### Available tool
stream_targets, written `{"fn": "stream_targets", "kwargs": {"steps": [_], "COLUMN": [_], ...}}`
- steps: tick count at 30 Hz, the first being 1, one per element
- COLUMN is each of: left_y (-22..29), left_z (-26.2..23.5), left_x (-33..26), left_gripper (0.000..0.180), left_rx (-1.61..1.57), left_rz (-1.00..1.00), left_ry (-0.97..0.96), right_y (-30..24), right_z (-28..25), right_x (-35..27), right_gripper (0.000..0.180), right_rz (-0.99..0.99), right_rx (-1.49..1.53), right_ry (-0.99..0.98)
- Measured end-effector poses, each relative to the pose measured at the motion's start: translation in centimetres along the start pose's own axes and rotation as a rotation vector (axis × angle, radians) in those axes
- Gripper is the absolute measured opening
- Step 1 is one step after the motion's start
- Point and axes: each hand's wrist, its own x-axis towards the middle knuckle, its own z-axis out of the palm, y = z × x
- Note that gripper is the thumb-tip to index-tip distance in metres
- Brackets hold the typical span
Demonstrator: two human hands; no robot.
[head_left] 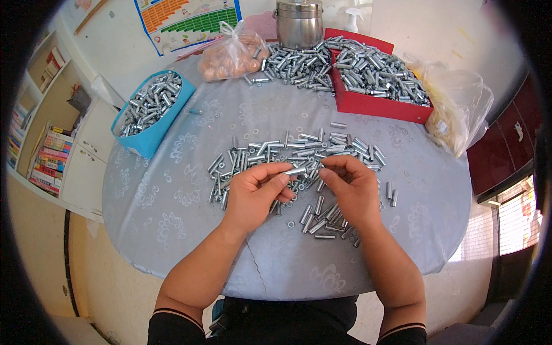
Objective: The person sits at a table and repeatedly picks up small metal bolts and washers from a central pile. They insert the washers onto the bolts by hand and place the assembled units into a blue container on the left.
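Round table [172, 213] fills mid-frame, covered in a pale grey-blue cloth with a faint floral print, slightly glossy. Loose heap of short metal sleeves [299, 150], shiny silver cylinders, spread across the centre; a smaller cluster lies lower centre, just under the hands, with a few small washers or nuts among them.

Left hand [256, 192] centre frame, palm turned inward, thumb and fingers pinched on one silver sleeve [295, 171], held roughly level just above the heap. Right hand [348, 187] right beside it, fingers curled, fingertips [323, 172] meeting the sleeve's other end. Hands close together, both clamped on that one piece. Can't tell whether anything else sits in the right-hand pinch. Forearms bare, coming in from the lower edge, dark sleeves with striped cuffs.

Upper left: blue plastic bin [150, 141], tilted, full of the same silver parts. Upper right: red tray [368, 103], also heaped, with overflow on the cloth beside it. Top centre: clear bag [230, 54] of brownish round items, and a brushed steel pot [299, 23]. Right edge: crinkled translucent bag [460, 109] of yellowish contents.
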Motion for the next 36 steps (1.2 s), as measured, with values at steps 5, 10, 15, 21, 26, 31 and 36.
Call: {"fn": "stream_targets", "kwargs": {"steps": [5,10,15,21,26,31,36], "left_y": [-0.1,-0.2,-0.1,0.0,0.2,0.4,0.3], "left_z": [0.2,0.2,0.2,0.0,0.0,0.2,0.2], "left_x": [-0.2,-0.2,-0.2,-0.2,-0.5,-0.5,-0.3], "left_gripper": [0.024,0.024,0.024,0.023,0.023,0.023,0.023], "left_rx": [0.016,0.026,0.030,0.050,0.079,0.065,0.028], "left_rz": [0.013,0.016,-0.010,-0.004,0.003,-0.028,-0.032], "left_ry": [-0.027,-0.028,-0.028,-0.058,-0.124,-0.103,-0.094], "right_y": [0.7,0.5,0.4,0.4,0.6,0.3,0.7], "right_z": [-0.1,0.0,0.4,0.0,-0.8,-0.6,0.0], "right_x": [0.1,0.0,-0.1,-0.2,0.2,0.2,0.0], "right_gripper": [0.014,0.014,0.016,0.014,0.021,0.023,0.022], "right_rz": [0.032,0.061,0.073,0.076,0.118,0.158,-0.025], "right_rx": [0.146,0.234,0.292,0.188,0.031,0.044,0.198], "right_ry": [-0.087,-0.139,-0.120,-0.162,-0.248,-0.208,-0.196]}}
